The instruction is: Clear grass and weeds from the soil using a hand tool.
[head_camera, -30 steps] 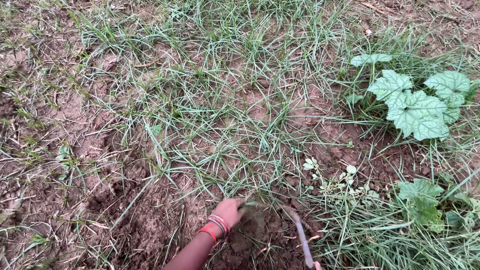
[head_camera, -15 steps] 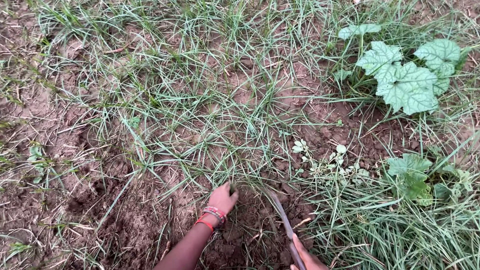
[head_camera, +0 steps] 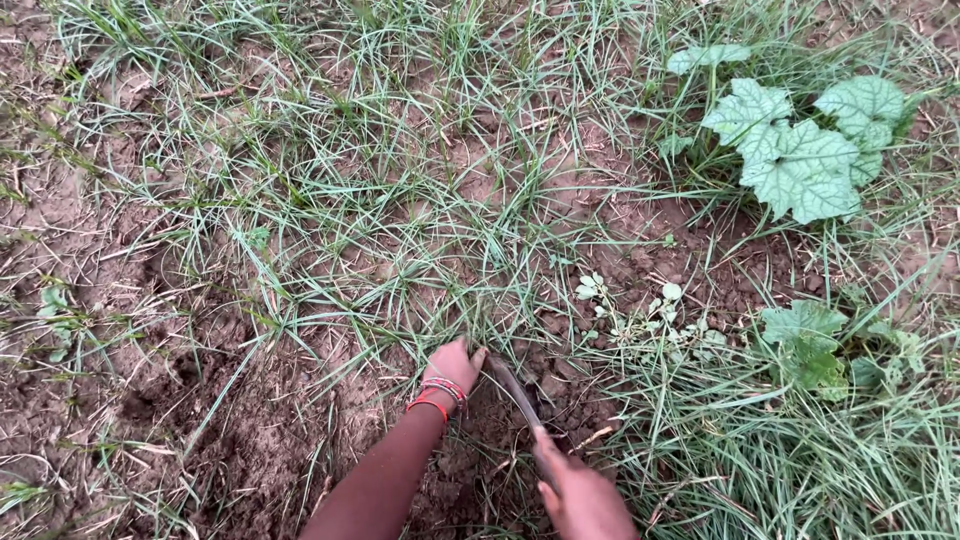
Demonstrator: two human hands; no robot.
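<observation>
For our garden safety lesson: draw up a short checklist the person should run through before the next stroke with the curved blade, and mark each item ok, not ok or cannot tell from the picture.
1. Left hand gripping the grass tuft at its base: ok.
2. Right hand closed on the curved blade handle: ok.
3. Left fingers apart from the blade tip: not ok, the tip lies right beside them.
4. Blade edge turned away from the left hand: cannot tell.
5. Broad-leaved plant apart from the blade: ok, it stands off to the upper right.
6. Bangles snug at the wrist, away from the blade: ok.
</observation>
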